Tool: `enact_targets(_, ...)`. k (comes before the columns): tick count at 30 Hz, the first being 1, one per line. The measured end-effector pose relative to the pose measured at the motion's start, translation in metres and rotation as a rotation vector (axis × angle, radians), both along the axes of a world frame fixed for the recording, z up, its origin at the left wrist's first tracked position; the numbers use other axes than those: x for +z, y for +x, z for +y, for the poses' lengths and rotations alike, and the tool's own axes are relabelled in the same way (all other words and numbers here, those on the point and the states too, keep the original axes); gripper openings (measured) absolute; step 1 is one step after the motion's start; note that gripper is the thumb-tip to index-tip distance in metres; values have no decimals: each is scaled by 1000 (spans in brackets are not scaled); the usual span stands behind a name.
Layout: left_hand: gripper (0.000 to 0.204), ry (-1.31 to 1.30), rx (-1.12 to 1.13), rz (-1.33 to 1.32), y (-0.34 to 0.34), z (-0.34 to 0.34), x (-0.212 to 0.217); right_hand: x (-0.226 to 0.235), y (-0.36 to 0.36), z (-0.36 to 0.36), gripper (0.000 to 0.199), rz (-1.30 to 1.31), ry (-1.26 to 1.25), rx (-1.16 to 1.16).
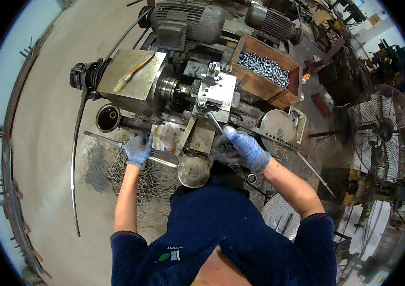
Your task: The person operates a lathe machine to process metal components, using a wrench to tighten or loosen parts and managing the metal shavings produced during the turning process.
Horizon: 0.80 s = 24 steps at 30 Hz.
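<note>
Both my hands wear blue knitted gloves with dark, soiled fingers. My left hand (138,149) is wrapped round a long metal lever (163,161) that runs into a round metal hub (193,172) at the front of a small lathe. My right hand (246,148) is closed at the lower end of a steel clamp handle (214,122), its thumb near the tip and its fingers partly hidden. The handle slopes up to a bolt on the square tool post (218,91). Left of the post is the lathe's chuck (169,89), with a short workpiece end showing.
A brush (133,74) lies on the headstock (128,66). A wooden box (264,86) of small metal parts stands behind right. Metal shavings (135,178) cover the floor left of the hub. A dark pot (107,118) stands by the headstock; a fan (384,131) is far right.
</note>
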State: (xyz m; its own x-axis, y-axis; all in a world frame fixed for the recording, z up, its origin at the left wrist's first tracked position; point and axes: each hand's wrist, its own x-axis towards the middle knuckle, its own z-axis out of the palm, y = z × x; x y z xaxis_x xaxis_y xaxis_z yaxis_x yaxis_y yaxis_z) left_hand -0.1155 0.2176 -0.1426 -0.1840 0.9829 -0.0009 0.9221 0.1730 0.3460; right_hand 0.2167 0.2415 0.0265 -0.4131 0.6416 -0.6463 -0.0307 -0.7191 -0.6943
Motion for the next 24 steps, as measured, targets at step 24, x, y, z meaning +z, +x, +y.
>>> enact_targets(24,30,-204,-322,-48,-75,22,-11,-19,-37,-27,44,-47,102,-204)
